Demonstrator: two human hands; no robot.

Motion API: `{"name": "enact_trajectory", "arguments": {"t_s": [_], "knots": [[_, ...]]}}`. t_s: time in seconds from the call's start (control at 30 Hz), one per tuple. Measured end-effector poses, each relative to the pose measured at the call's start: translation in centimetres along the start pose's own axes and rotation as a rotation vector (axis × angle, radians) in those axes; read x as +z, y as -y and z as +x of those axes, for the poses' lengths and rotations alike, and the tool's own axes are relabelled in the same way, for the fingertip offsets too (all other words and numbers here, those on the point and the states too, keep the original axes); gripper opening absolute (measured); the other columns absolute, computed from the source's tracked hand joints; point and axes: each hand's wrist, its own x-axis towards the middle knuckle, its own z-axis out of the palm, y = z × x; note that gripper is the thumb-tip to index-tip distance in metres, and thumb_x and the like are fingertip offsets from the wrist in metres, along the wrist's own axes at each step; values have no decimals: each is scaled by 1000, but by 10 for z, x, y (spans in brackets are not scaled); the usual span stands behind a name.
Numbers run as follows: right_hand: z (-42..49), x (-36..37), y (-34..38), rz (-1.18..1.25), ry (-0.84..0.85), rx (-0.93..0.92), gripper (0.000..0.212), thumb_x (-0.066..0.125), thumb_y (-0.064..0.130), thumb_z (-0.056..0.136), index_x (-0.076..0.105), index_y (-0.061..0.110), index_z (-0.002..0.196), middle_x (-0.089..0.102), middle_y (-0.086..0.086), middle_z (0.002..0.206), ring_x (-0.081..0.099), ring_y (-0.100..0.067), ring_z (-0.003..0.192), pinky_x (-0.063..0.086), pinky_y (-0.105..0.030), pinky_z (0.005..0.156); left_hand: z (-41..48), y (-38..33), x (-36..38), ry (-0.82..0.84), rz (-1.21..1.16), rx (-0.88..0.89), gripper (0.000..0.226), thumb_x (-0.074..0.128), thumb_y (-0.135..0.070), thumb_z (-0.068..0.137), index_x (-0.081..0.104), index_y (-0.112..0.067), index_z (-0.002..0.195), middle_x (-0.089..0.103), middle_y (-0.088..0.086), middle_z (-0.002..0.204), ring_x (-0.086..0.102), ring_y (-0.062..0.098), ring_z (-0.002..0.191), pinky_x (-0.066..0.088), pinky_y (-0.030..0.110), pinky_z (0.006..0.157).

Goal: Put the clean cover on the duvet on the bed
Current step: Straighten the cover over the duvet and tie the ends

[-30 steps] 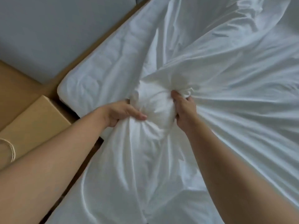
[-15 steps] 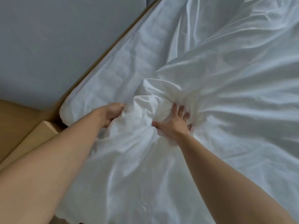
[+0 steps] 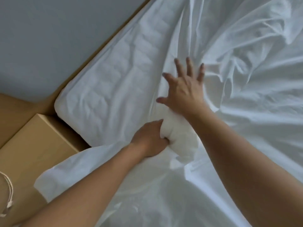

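White cotton cover [image 3: 242, 122]: spread in loose folds across most of the bed, from the near edge to the far right, creases fanning toward the middle.

Duvet [image 3: 101, 102]: judged to be the padded corner at the left, its quilted lines showing through the cloth; it lies against the wooden bed frame [image 3: 105, 45]. Whether that corner is fully seated in the cover cannot be told.

Left hand [image 3: 150, 141]: fingers curled round a thick white wad [image 3: 177, 133] of bedding, near centre.

Right hand [image 3: 185, 90]: fingers spread wide, palm down on the cover just beyond the wad.

Change noted: a second ago both hands clutched the one bunched lump. The right has since let go, opened and slid farther up the bed, while the left has drawn the wad nearer. Bunching has given way to flattening. Filling appears to be fed in on this side; smoothing and the remaining corners look still to do.

Also present: cardboard box [image 3: 36, 145] at the near left beside the bed, a pale cord [image 3: 8, 190] lying on it; grey wall [image 3: 49, 38] beyond.
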Motion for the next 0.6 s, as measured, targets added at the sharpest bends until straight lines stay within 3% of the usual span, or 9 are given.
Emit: {"name": "enact_trajectory", "arguments": {"t_s": [0.07, 0.17, 0.23, 0.3, 0.33, 0.4, 0.47, 0.53, 0.6], "knots": [[-2, 15, -5, -146, 432, -195, 81, 34, 87, 83, 53, 34, 140, 51, -5, 149, 35, -29, 144, 5, -67, 117, 0, 18, -19, -185, 122, 29, 11, 45, -32, 76, 49, -22, 73, 56, 1, 89, 60, 34, 87, 46, 36, 67], [-7, 28, -30, -130, 618, -292, 105, -3, 98, 67, 63, 36, 121, 63, 8, 135, 54, -24, 129, 28, -53, 107, 4, 43, -30, -280, 239, -31, 15, 35, -30, 70, 41, -16, 67, 47, -3, 77, 51, 34, 74, 30, 33, 56], [1, 30, -42, -118, 679, -333, 100, 8, 104, 56, 65, 35, 100, 69, 12, 110, 61, -24, 111, 37, -44, 98, 10, 48, -30, -186, 173, -71, 20, 40, -40, 69, 45, -20, 71, 53, -5, 76, 54, 31, 75, 33, 33, 57], [10, 32, -46, -87, 723, -371, 76, 40, 96, 63, 64, 24, 76, 65, 8, 73, 63, -23, 80, 50, -37, 80, 13, 55, -39, 113, -31, -121, 35, 59, -63, 68, 55, -32, 83, 65, -10, 81, 63, 21, 80, 45, 32, 64], [13, 32, -44, -66, 703, -385, 68, 52, 87, 71, 62, 20, 70, 64, 3, 66, 64, -25, 73, 52, -35, 70, 10, 61, -44, 314, -159, -144, 46, 70, -72, 66, 61, -37, 94, 70, -13, 90, 68, 14, 86, 52, 32, 75], [16, 23, -34, -43, 505, -410, 59, 52, 73, 88, 55, 17, 70, 66, -9, 76, 67, -34, 78, 46, -33, 62, -6, 76, -51, 593, -268, -172, 63, 87, -67, 62, 66, -35, 112, 75, -13, 106, 72, 11, 100, 56, 39, 94], [33, 1, -14, 92, 118, -426, 54, 47, 67, 95, 47, 22, 66, 66, -18, 74, 68, -40, 75, 41, -35, 60, -23, 95, -54, 622, -148, -194, 58, 90, -60, 62, 71, -33, 110, 76, -15, 103, 72, 6, 98, 56, 38, 98], [68, -24, 14, 235, -268, -384, 56, 47, 69, 94, 48, 22, 63, 59, -17, 61, 64, -41, 65, 37, -34, 56, -29, 115, -74, 362, -155, -191, 40, 87, -54, 72, 75, -31, 103, 77, -16, 96, 72, 3, 92, 57, 27, 89], [110, -46, 44, 312, -466, -271, 60, 42, 75, 91, 48, 22, 64, 53, -10, 56, 62, -39, 64, 34, -33, 57, -27, 142, -122, -158, -149, -191, 22, 83, -45, 82, 75, -26, 89, 76, -9, 88, 72, 14, 90, 56, 25, 76]]}}
